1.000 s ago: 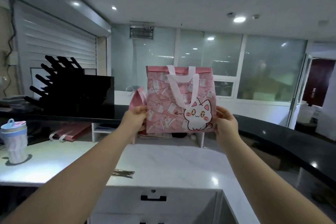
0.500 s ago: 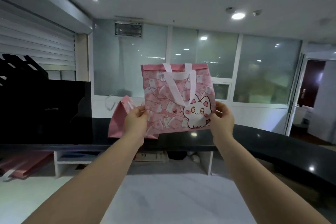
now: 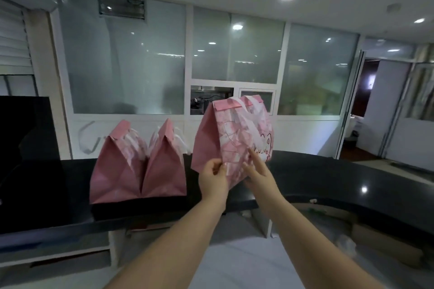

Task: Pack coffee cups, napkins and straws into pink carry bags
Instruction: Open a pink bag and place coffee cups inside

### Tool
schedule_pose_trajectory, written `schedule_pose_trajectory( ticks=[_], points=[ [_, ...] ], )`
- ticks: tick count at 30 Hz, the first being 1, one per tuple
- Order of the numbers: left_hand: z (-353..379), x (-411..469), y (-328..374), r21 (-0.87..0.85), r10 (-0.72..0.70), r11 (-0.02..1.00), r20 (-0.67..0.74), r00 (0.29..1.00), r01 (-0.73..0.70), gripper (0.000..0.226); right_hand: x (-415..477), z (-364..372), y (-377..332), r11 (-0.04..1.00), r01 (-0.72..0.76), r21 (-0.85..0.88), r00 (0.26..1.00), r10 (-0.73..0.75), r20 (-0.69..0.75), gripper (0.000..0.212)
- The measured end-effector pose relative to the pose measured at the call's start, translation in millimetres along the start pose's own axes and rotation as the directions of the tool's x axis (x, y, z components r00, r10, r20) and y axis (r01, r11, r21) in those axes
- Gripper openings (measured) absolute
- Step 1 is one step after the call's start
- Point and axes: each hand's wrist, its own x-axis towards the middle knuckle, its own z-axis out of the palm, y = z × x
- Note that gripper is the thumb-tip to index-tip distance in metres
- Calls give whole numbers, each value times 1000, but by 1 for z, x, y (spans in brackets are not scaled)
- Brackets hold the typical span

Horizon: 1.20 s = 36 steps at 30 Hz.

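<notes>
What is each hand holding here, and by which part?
The left hand pinches the cat-print pink bag at its lower front edge; the right hand, held open, only touches its front face.

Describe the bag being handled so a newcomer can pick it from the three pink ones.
Find the curved black counter in front of the glass wall; three pink bags line it. Take the rightmost bag. Unlike the two neighbours, turned plain side out, it shows a cat print and the left hand pinches its lower edge.
</notes>
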Motion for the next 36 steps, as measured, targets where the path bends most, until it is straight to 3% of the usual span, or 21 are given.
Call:
schedule_pose_trajectory(
  ticks=[3,10,15,18,21,23,26,29,31,33,36],
  points=[
    [19,22,-33,28,-54,998,-7,999,54,21,35,-11,30,988,-62,143,998,63,-2,50],
    [53,64,-104,100,-149,983,-58,987,154,18,109,-33,96,957,-228,177,973,217,82,32],
    [58,80,-135,202,-106,974,19,994,100,21,141,-38,129,969,-209,134,971,190,142,43],
    [41,85,-137,301,139,946,-48,989,-118,31,153,-37,138,990,-136,41,987,133,85,65],
    [22,102,-123,450,489,812,-177,854,-372,29,161,-26,135,989,77,-125,996,-81,-29,54],
    [15,125,-111,514,546,759,-170,820,-399,34,168,-15,125,937,238,-255,965,-259,-51,47],
    [12,158,-101,564,446,747,-35,894,-351,42,180,-3,110,842,327,-429,933,-359,6,44],
    [10,172,-108,665,373,679,52,926,-311,24,189,-2,107,796,317,-516,937,-347,41,30],
    [9,174,-112,639,361,725,-32,932,-258,9,191,-5,112,834,274,-479,954,-300,22,29],
    [9,171,-115,566,375,789,-136,917,-239,21,190,-10,119,871,223,-439,967,-253,-10,27],
    [8,156,-125,487,393,829,-157,906,-275,25,180,-21,136,874,161,-459,980,-197,-31,22]
  ],
)
